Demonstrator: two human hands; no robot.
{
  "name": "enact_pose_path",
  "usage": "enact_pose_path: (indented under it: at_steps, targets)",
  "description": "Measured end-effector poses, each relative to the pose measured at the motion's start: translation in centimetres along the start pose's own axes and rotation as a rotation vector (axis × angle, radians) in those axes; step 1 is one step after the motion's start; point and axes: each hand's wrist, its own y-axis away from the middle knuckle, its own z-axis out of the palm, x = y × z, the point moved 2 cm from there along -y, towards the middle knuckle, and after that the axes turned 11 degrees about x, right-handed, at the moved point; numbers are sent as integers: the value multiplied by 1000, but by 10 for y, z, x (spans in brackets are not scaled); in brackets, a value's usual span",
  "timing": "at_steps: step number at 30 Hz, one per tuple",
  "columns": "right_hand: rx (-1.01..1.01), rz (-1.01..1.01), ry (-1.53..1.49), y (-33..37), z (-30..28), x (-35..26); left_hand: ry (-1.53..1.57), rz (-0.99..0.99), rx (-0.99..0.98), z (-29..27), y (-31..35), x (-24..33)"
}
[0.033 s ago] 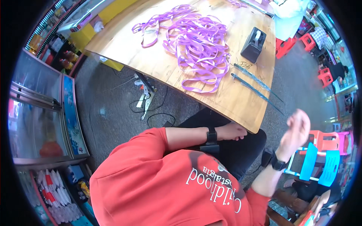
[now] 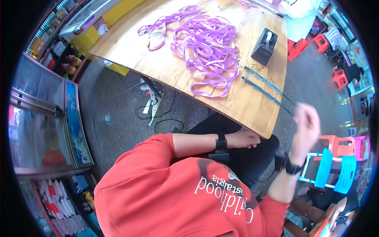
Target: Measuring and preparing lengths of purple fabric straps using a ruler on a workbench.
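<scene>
My left hand (image 2: 248, 139) rests over my dark-trousered leg at the near corner of the wooden table (image 2: 158, 67). Its fingers are curled, and nothing shows in them. My right hand (image 2: 307, 125) is raised in the air just off the table's right edge, its fingers smeared by motion. Nearest to it are the ends of two long, thin, dark green bundles (image 2: 263, 93), partly in clear wrap, jutting past the edge. A tangled heap of purple ribbon-like straps (image 2: 209, 51) lies mid-table. A black tape dispenser (image 2: 263, 47) stands right of the heap.
A smaller group of purple straps (image 2: 158, 35) lies farther left. Thin dark wires (image 2: 254, 68) lie beside the bundles. A red-orange chair (image 2: 337, 144) and a blue-slatted seat (image 2: 323, 168) stand at right. A cable (image 2: 169, 120) runs over the floor. A person in white (image 2: 302, 15) is at the far right.
My right hand has moved slightly left and lower its forearm more upright, closer to the bundles' ends. My left hand has hardly moved; the things on the table lie as before.
</scene>
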Motion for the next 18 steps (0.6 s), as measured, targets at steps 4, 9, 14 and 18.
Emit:
enact_pose_path:
  at_steps: [4, 9, 14, 18]
  targets:
    - [-488, -624, 291, -36, 133, -40, -180, 257, -167, -9, 56, 57]
    - [-643, -775, 412, -62, 187, -43, -357, 879, 165, -69, 131, 148]
    - [-894, -149, 158, -99, 159, -66, -902, 1162, 718, -143, 121, 243]
    - [-777, 248, -334, -122, 112, -81, -715, 621, 317, -173, 82, 279]
